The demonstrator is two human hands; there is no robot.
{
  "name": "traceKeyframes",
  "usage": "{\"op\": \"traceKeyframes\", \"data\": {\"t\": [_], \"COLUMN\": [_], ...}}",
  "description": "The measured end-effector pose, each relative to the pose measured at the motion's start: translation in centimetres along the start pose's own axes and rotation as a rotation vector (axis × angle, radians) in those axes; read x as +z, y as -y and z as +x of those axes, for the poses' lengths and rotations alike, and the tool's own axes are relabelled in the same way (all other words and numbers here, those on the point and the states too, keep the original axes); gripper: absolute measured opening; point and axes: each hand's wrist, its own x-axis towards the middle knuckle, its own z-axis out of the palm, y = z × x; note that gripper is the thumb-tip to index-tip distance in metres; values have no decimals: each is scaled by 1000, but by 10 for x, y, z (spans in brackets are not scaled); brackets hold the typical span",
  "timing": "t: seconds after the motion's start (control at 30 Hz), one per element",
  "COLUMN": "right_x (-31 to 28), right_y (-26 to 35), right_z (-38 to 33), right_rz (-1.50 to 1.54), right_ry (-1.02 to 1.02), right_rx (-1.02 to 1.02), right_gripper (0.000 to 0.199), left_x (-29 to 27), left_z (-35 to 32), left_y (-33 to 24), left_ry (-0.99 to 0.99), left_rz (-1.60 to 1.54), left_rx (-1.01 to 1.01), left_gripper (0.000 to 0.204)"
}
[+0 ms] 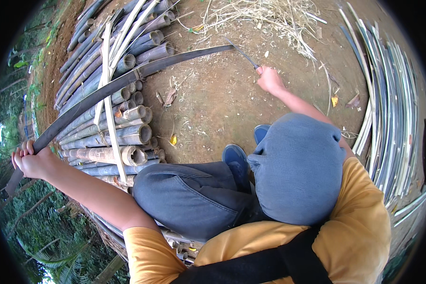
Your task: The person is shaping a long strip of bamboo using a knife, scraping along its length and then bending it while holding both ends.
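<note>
A long dark split bamboo strip (95,94) arches from the far left across to the middle of the view. Near its lower end, my left hand (35,160) is closed around it with the arm stretched out. My right hand (270,79) grips the handle of a knife (243,53) with a narrow blade. That blade points up and left, its tip close to the strip's far end; whether they touch I cannot tell. My bent knees, in grey trousers (189,196), are below and between the hands.
Cut bamboo poles (132,135) lie stacked on the left, with pale split strips (110,71) across them. Curled shavings (270,19) are heaped on the dirt ground at the back. A bundle of split strips (395,118) lies along the right. Green plants (28,222) border the far left.
</note>
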Motion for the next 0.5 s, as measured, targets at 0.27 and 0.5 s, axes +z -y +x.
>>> {"op": "traceKeyframes", "data": {"t": [0.27, 0.5], "right_x": [-10, -36], "right_y": [21, 53], "right_z": [-2, -15], "right_rz": [106, 221], "right_ry": [-64, -48], "right_rx": [-117, -285], "right_gripper": [20, 12], "left_x": [14, 9], "left_z": [-14, -10], "left_y": [3, 2], "left_ry": [-201, -252], "left_rz": [118, 53], "left_rx": [21, 44], "left_gripper": [8, 21]}}
